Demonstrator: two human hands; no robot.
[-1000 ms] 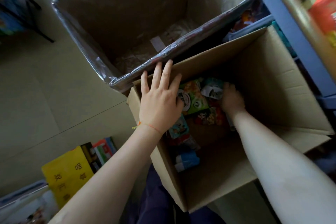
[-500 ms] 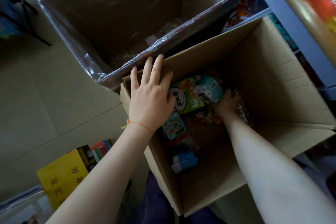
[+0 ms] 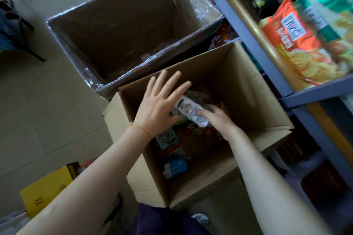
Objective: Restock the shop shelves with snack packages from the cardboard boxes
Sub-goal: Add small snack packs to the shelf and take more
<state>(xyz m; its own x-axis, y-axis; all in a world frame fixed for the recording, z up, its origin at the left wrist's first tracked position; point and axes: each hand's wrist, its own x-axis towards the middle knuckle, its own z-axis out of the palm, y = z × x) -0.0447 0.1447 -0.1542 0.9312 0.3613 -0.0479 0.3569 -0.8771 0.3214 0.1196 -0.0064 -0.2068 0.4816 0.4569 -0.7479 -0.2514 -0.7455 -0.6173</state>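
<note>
Near, at lower left on the floor: yellow box (image 3: pixel 44 194) with dark characters. Nearer cardboard box (image 3: pixel 254 89), flaps up, open-topped; small bright snack packages (image 3: pixel 172 155) strewn over its bottom, a blue-and-white one (image 3: pixel 174 168) closest. Right hand (image 3: pixel 219 118) inside the box, fingers curled round a white-and-grey snack packet (image 3: pixel 188 108) raised above the heap. Left hand (image 3: pixel 158 105) over the box's left wall, fingers spread wide and straight, tips just beside the packet. Bare cardboard floor showing at the box's near right. Beyond, touching rim to rim: larger box lined with clear plastic (image 3: pixel 122 30), nearly bare inside. Right: blue-framed shelves (image 3: pixel 315 94) close against both boxes, orange bag (image 3: pixel 301 44) on the upper shelf.
</note>
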